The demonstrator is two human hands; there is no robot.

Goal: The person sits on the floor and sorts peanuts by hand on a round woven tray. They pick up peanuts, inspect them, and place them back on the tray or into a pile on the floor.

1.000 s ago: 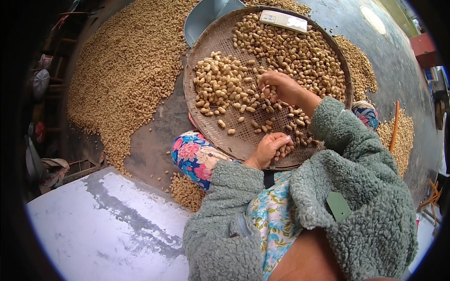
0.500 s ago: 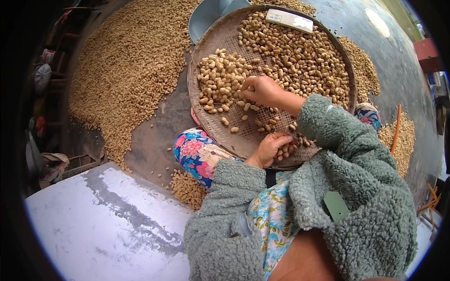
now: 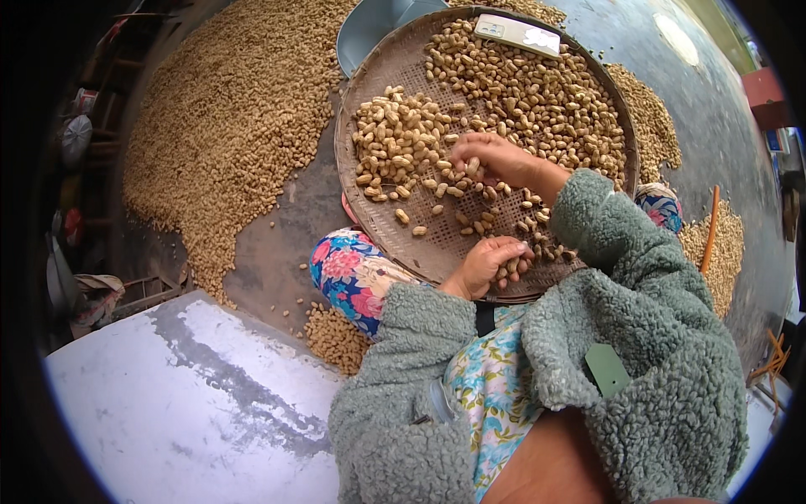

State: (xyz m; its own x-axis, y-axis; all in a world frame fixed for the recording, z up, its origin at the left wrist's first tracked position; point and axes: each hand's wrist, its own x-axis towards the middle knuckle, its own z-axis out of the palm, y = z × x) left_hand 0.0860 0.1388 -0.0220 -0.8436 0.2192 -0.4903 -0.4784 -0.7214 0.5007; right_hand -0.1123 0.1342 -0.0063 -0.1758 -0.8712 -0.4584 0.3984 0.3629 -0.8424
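Observation:
A round woven bamboo tray (image 3: 378,227) rests before me, with unshelled peanuts on it. A paler peanut pile (image 3: 395,134) lies on its left side, a broader, darker peanut spread (image 3: 537,101) on its right. My left hand (image 3: 489,265) is curled closed around several peanuts (image 3: 509,267) at the tray's near edge. Over the middle, my right hand (image 3: 497,160) pinches a peanut (image 3: 473,166) between thumb and fingers. Loose peanuts lie between the two hands.
A phone (image 3: 517,35) lies on the peanuts at the tray's far edge. Behind the tray stands a blue-grey basin (image 3: 369,25). A large peanut heap (image 3: 227,109) covers the floor at left; smaller heaps lie at right. An orange stick (image 3: 710,228) leans at right.
My right hand has moved a little to the right, away from the pale pile, and a peanut now shows in its fingers. The left hand stays in place around its peanuts.

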